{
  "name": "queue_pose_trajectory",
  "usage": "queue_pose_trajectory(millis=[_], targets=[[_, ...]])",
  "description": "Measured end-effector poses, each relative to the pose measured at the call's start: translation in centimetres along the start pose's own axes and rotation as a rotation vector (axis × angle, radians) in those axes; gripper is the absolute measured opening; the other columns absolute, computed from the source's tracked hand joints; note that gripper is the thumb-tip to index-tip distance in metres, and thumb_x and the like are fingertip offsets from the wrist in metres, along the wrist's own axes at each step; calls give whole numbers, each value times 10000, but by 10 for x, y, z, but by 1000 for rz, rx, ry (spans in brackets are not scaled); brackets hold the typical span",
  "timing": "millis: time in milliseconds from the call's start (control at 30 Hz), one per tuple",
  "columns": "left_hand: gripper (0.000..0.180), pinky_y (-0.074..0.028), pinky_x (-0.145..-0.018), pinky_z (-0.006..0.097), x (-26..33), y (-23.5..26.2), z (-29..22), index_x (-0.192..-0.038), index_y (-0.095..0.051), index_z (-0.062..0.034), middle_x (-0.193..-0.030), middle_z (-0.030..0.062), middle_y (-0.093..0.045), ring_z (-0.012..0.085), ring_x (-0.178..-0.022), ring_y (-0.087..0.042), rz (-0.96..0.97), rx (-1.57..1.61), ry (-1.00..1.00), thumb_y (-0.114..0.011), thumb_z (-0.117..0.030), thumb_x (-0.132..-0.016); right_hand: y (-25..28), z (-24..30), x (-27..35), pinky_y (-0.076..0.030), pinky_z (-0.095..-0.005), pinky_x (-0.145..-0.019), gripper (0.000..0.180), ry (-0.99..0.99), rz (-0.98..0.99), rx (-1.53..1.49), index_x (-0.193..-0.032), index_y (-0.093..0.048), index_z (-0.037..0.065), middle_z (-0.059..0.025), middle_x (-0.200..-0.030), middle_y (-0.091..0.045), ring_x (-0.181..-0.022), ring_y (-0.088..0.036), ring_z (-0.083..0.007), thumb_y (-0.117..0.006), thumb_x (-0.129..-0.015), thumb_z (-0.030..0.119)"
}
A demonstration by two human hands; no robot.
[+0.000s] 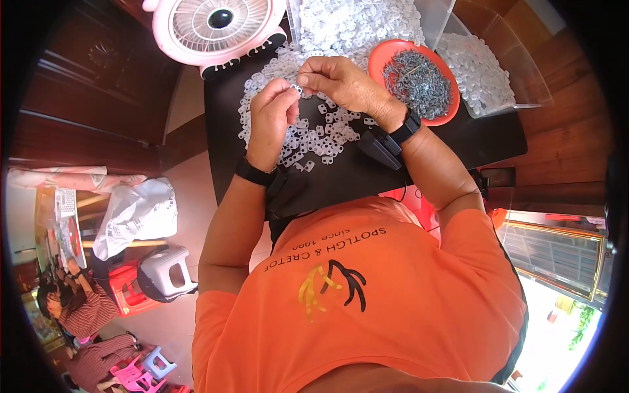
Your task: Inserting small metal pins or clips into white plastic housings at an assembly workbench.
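Note:
My left hand (270,121) pinches a small white plastic piece with holes (297,89) between thumb and fingertips, above the dark table. Close against it, my right hand (344,84) has its thumb and forefinger pressed together; whatever is between them is too small to make out. Below both hands lies a loose spread of similar white pieces (321,141), many with two holes. Right of my right hand, a round orange-red dish (375,60) is filled with small dark grey parts (419,85) that look like screws or plugs.
A pink fan (219,19) stands at the far left of the dark table (314,187). Behind my hands a clear bin (438,19) holds a heap of white pieces, and another clear bin (534,78) stands farther right. Plastic stools (167,272) and another person (85,308) are at left.

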State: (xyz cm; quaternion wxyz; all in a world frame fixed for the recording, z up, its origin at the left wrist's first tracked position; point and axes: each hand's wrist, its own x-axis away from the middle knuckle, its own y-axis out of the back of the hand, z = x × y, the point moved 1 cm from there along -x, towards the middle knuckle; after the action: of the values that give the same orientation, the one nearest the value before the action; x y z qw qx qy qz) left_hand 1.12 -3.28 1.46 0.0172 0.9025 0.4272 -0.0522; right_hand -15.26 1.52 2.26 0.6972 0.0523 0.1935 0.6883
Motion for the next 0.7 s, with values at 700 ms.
queue_pose_trajectory(millis=[700], targets=[[159,-312,-441,219,2,-5,12,-750,-518,-22,-583,-4,-475,51,-498,-398,-49,29,-41,-506,-125,-871,-10,9,8,-434,-286,-557,195,129,-172,360,-864,-605,43,-46,-623,-570,-562,-521,-133,-571,-889,234]])
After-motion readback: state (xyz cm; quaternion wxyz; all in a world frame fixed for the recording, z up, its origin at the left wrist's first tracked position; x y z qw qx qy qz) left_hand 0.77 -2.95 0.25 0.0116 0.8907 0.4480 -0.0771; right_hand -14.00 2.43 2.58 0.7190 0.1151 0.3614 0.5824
